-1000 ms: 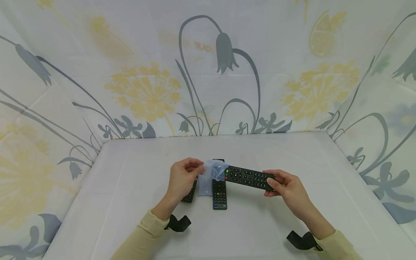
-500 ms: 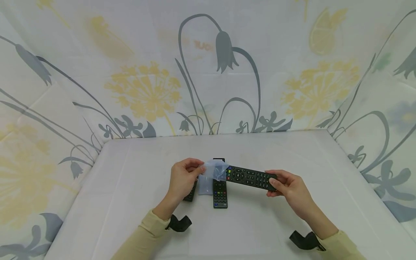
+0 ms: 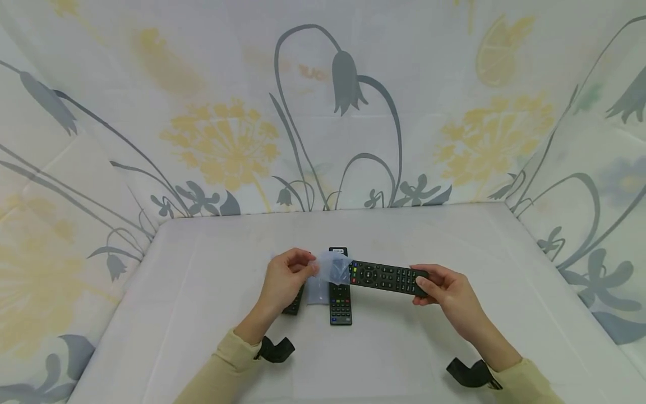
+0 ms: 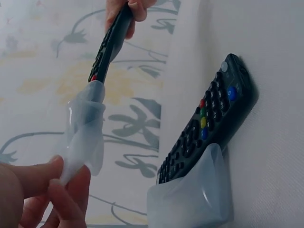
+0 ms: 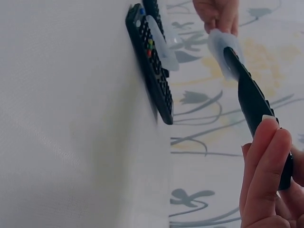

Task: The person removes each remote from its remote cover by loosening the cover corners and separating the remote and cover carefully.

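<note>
My right hand (image 3: 441, 289) grips a black remote control (image 3: 386, 278) by its lower end, thumb on the button face. The remote is held up off the table, nearly level, its other end pointing left. A translucent bluish plastic sleeve (image 3: 333, 268) covers that end, loose and crumpled. My left hand (image 3: 290, 275) pinches the sleeve's free end between thumb and fingers, as the left wrist view also shows at the sleeve (image 4: 85, 133). Behind it, a second black remote (image 3: 340, 308) lies on the table, its upper part partly hidden.
Another black remote (image 3: 294, 304) lies mostly hidden by my left hand. A second translucent sleeve (image 3: 317, 294) lies on the white table (image 3: 383, 359) between the lying remotes. Flower-patterned cloth (image 3: 323, 129) stands up along the table's back and sides.
Both hands keep their holds and barely move. The sleeved end of the held remote has dipped slightly, so the remote lies a little more level.
</note>
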`<state>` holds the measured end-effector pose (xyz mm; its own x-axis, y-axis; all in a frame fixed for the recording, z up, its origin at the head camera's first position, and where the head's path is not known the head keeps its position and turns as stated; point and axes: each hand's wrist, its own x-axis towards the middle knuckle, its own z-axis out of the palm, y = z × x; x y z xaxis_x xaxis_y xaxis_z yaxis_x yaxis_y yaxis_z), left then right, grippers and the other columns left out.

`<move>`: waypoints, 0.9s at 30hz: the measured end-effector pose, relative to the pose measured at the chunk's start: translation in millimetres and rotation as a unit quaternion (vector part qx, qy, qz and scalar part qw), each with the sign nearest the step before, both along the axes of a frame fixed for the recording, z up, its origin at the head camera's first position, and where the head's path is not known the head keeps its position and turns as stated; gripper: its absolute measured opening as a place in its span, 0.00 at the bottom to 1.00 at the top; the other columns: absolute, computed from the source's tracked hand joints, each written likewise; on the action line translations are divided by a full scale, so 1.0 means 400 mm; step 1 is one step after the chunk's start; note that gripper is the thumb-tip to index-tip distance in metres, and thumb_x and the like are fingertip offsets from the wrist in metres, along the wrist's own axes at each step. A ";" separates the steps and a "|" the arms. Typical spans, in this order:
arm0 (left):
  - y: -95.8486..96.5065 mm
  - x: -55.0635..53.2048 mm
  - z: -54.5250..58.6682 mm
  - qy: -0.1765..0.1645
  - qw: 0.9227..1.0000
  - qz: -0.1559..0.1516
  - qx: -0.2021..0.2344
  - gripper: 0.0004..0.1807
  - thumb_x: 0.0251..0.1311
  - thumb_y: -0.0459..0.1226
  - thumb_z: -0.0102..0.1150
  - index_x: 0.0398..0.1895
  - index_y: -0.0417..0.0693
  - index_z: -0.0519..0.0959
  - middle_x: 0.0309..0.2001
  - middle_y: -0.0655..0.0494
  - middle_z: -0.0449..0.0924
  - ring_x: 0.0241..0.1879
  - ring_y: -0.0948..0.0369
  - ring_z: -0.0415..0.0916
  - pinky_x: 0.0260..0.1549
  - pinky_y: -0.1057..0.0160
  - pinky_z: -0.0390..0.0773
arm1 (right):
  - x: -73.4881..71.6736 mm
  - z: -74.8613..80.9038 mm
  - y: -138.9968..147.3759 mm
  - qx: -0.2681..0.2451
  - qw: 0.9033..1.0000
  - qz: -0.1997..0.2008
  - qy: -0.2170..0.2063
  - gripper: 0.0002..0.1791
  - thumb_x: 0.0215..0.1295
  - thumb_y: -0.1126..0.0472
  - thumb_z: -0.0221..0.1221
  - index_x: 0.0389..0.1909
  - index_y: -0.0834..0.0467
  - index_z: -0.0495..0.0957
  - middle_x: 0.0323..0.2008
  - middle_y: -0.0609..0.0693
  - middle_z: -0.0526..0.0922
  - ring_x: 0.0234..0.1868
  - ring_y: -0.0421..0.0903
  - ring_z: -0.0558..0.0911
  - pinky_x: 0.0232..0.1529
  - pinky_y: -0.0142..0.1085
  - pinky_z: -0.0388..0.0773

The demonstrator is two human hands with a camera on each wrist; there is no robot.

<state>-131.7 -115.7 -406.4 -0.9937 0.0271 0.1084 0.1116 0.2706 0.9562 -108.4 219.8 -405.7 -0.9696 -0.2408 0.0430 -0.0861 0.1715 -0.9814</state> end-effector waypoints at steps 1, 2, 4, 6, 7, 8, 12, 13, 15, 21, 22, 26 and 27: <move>-0.001 0.001 -0.001 -0.007 1.000 -0.012 -0.009 0.07 0.58 0.29 0.69 0.40 0.42 0.83 0.35 0.54 0.82 0.35 0.52 0.83 0.29 0.65 0.77 | -0.001 0.000 0.000 0.000 1.000 0.002 -0.002 0.20 0.73 0.65 0.57 0.60 0.73 0.72 0.47 0.67 0.80 0.31 0.51 0.87 0.37 0.39 0.84; -0.002 0.002 -0.002 -0.014 0.999 -0.024 -0.017 0.09 0.58 0.30 0.69 0.41 0.43 0.82 0.37 0.55 0.82 0.36 0.53 0.83 0.30 0.64 0.78 | -0.002 0.000 0.000 0.000 1.000 0.003 -0.003 0.20 0.73 0.65 0.57 0.60 0.73 0.72 0.47 0.67 0.80 0.31 0.51 0.87 0.37 0.39 0.84; -0.003 0.004 0.000 -0.021 0.998 -0.044 -0.037 0.11 0.57 0.32 0.70 0.43 0.45 0.81 0.40 0.56 0.81 0.37 0.57 0.82 0.33 0.62 0.79 | -0.002 0.000 0.000 0.003 1.000 0.006 -0.004 0.20 0.73 0.66 0.56 0.60 0.73 0.72 0.46 0.68 0.80 0.31 0.51 0.87 0.37 0.39 0.84; -0.003 0.005 0.003 -0.019 0.997 -0.055 -0.054 0.14 0.57 0.35 0.72 0.45 0.47 0.80 0.43 0.57 0.80 0.39 0.58 0.81 0.35 0.60 0.80 | -0.002 -0.001 0.001 0.007 1.000 0.007 -0.003 0.20 0.73 0.66 0.56 0.60 0.73 0.72 0.46 0.68 0.80 0.30 0.51 0.86 0.36 0.39 0.84; -0.002 0.005 0.005 -0.019 0.996 -0.058 -0.059 0.15 0.57 0.36 0.72 0.45 0.48 0.80 0.44 0.57 0.80 0.40 0.59 0.80 0.36 0.59 0.80 | -0.002 -0.001 0.001 0.009 1.000 0.007 -0.002 0.19 0.73 0.66 0.56 0.60 0.73 0.72 0.46 0.68 0.80 0.30 0.51 0.86 0.36 0.39 0.84; -0.001 0.005 0.006 -0.019 0.996 -0.059 -0.064 0.15 0.56 0.37 0.73 0.46 0.50 0.80 0.44 0.58 0.79 0.41 0.59 0.80 0.37 0.58 0.80 | -0.002 -0.001 0.001 0.010 1.000 0.007 -0.001 0.19 0.73 0.66 0.56 0.59 0.73 0.72 0.45 0.68 0.80 0.30 0.51 0.86 0.36 0.39 0.84; 0.005 0.001 0.008 -0.006 0.995 -0.054 -0.089 0.18 0.58 0.42 0.72 0.48 0.48 0.80 0.40 0.58 0.78 0.38 0.59 0.78 0.34 0.59 0.78 | 0.000 0.001 -0.004 0.015 1.000 0.007 0.000 0.19 0.72 0.67 0.57 0.59 0.73 0.73 0.43 0.66 0.80 0.29 0.50 0.86 0.35 0.39 0.84; 0.008 0.000 0.008 -0.005 0.994 -0.050 -0.098 0.18 0.58 0.43 0.71 0.48 0.48 0.80 0.38 0.59 0.77 0.37 0.60 0.77 0.33 0.60 0.77 | 0.001 0.002 -0.006 0.017 1.000 0.008 -0.001 0.19 0.72 0.67 0.57 0.59 0.73 0.73 0.43 0.66 0.80 0.29 0.50 0.86 0.34 0.39 0.84; 0.012 -0.003 0.009 0.005 0.991 -0.047 -0.121 0.19 0.58 0.46 0.71 0.47 0.47 0.81 0.35 0.60 0.77 0.34 0.61 0.75 0.31 0.61 0.75 | 0.003 0.004 -0.010 0.022 1.000 0.011 -0.003 0.19 0.71 0.67 0.58 0.59 0.73 0.73 0.42 0.65 0.81 0.29 0.50 0.86 0.34 0.39 0.84; 0.016 -0.005 0.012 0.017 0.984 -0.053 -0.172 0.10 0.58 0.44 0.71 0.38 0.48 0.85 0.31 0.62 0.78 0.30 0.64 0.74 0.30 0.63 0.74 | 0.008 0.007 -0.019 0.034 0.999 0.009 0.009 0.19 0.71 0.69 0.57 0.59 0.73 0.73 0.42 0.66 0.81 0.29 0.49 0.86 0.34 0.38 0.84; 0.016 -0.005 0.012 0.019 0.983 -0.053 -0.175 0.08 0.59 0.42 0.71 0.37 0.49 0.86 0.30 0.62 0.78 0.30 0.64 0.74 0.29 0.63 0.74 | 0.008 0.007 -0.020 0.035 0.999 0.009 0.011 0.19 0.71 0.69 0.57 0.59 0.73 0.73 0.42 0.66 0.81 0.29 0.49 0.86 0.33 0.38 0.84; 0.013 -0.003 0.011 0.033 0.982 -0.047 -0.180 0.04 0.60 0.38 0.70 0.35 0.50 0.87 0.31 0.63 0.79 0.30 0.64 0.73 0.29 0.63 0.74 | 0.010 0.004 -0.018 0.036 0.999 0.007 0.015 0.19 0.71 0.69 0.57 0.58 0.74 0.73 0.42 0.66 0.81 0.29 0.50 0.86 0.34 0.38 0.84; 0.013 -0.002 0.012 0.034 0.982 -0.045 -0.178 0.03 0.60 0.37 0.70 0.35 0.50 0.87 0.31 0.63 0.80 0.30 0.63 0.73 0.30 0.62 0.74 | 0.010 0.002 -0.017 0.035 0.999 0.007 0.014 0.18 0.71 0.69 0.57 0.58 0.74 0.73 0.42 0.66 0.81 0.29 0.50 0.86 0.34 0.38 0.84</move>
